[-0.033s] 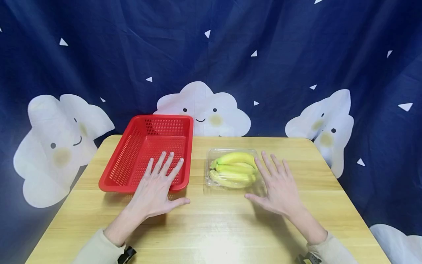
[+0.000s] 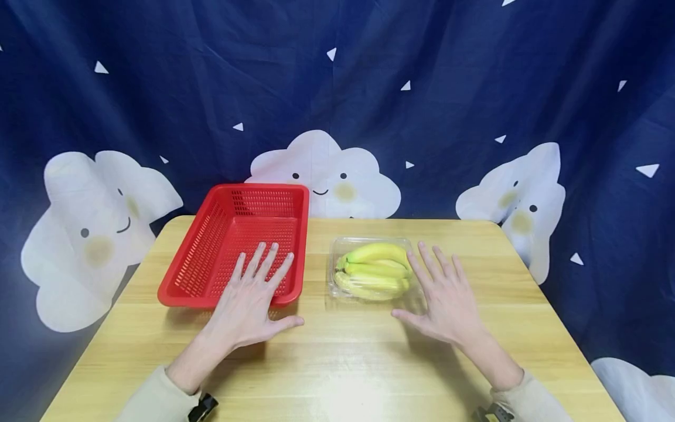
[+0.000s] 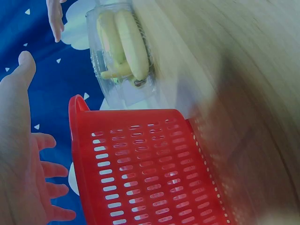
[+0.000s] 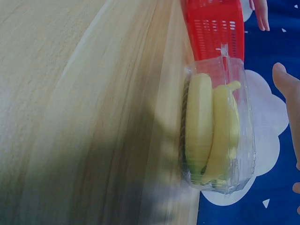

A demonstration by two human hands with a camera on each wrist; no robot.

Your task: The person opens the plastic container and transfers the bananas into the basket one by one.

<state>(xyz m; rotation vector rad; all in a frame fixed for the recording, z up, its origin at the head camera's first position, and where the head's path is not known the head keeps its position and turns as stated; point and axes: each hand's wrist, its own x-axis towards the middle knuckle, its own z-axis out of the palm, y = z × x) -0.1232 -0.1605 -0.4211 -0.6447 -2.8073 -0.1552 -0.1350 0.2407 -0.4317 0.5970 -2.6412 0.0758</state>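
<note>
A red plastic basket (image 2: 303,246) with slotted walls stands on the left part of the table. To its right lies a clear plastic box (image 2: 333,287) with several yellow bananas (image 2: 377,271) inside. My left hand (image 2: 250,308) hovers over the basket's near right corner, fingers spread and straight, holding nothing. The left wrist view shows a gap between that hand (image 3: 18,154) and the basket wall (image 3: 140,164). Just right of the box, my right hand (image 2: 448,302) hangs above the table with spread fingers, also holding nothing. Only its edge (image 4: 290,98) shows in the right wrist view.
The wooden table (image 2: 337,351) has rounded far corners. Behind it hangs a dark blue curtain (image 2: 448,47) printed with white clouds and small triangles. Both sleeves are light, and a dark wrist strap (image 2: 203,407) shows at the left cuff.
</note>
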